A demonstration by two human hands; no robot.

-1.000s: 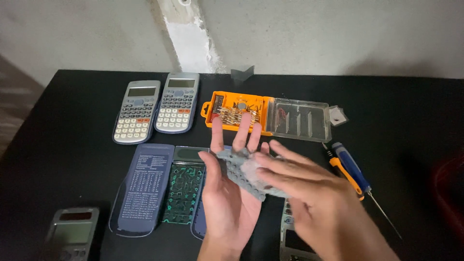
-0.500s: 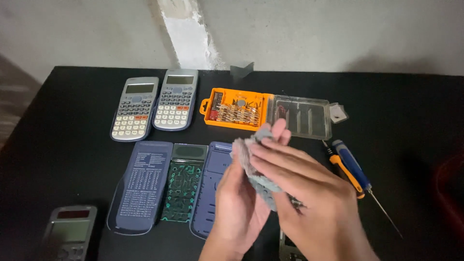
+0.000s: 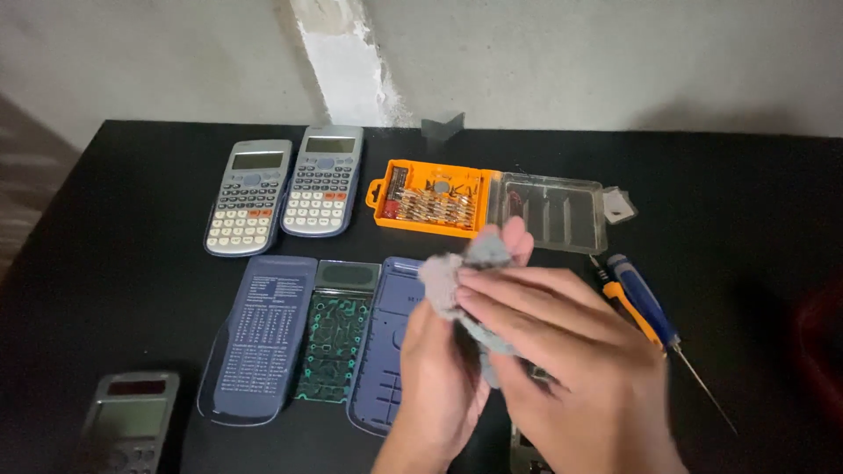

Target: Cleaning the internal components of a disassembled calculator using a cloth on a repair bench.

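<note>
— On a black table (image 3: 114, 263) pushed against a pale, rough wall (image 3: 615, 61), what do we see first?

— We see two grey calculators (image 3: 285, 193) lying side by side near the far edge. To their right sits an orange tool case (image 3: 430, 200) filled with rows of small metal bits, its clear lid (image 3: 553, 211) folded open and flat beside it.

— And closer to us?

— Three flat parts lie in a row: a dark blue cover (image 3: 259, 338), a green circuit board (image 3: 336, 333) and a dark blue shell (image 3: 386, 351). Another grey calculator (image 3: 127, 421) sits at the near left corner. A blue and orange screwdriver (image 3: 645, 307) rests to the right.

— Where are our hands?

— In front of us, above the table. Our left hand (image 3: 439, 386) is half curled beneath a soft grey rubber sheet (image 3: 461, 281), supporting it. Our right hand (image 3: 562, 360) lies across the top, fingers stretched and pressed on the sheet, so it is bunched between both hands.
</note>
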